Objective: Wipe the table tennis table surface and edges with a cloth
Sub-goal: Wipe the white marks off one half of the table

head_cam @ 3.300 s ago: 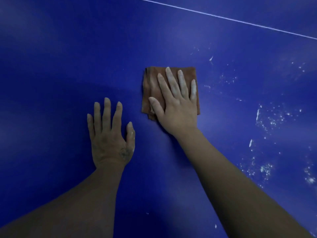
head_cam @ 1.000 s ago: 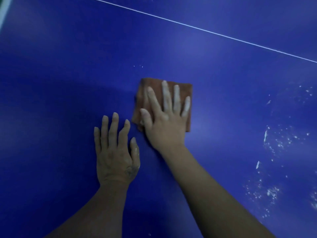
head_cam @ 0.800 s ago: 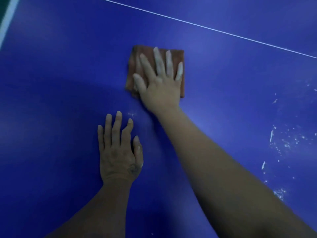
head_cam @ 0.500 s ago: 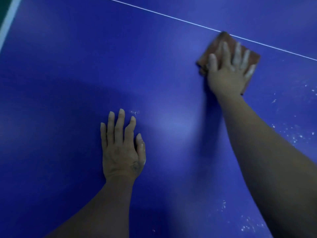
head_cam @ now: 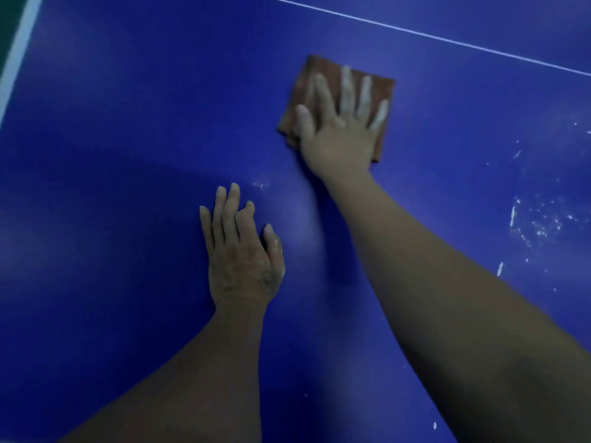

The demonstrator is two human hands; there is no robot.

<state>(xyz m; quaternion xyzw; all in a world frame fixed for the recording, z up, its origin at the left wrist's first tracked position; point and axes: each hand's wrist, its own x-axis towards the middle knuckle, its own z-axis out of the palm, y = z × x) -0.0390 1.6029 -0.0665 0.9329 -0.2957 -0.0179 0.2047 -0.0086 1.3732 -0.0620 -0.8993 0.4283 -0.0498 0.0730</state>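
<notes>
Cloth flat under spread fingers of right hand; left hand flat, fingers straight, on table

Our right hand lies over most of the cloth, so only its far edge and left side show. The rest is hidden under the palm, and blur smears both, so the folds do not read. The left hand hides its palm against the table, and a dark mark near its thumb is too faint to make out. Both forearms are cut off by the lower and right edges. The table runs out of view, and at upper left the dark strip beyond the white border is too small to identify. We cannot tell whether the white specks at right are dust or chipped paint.
</notes>
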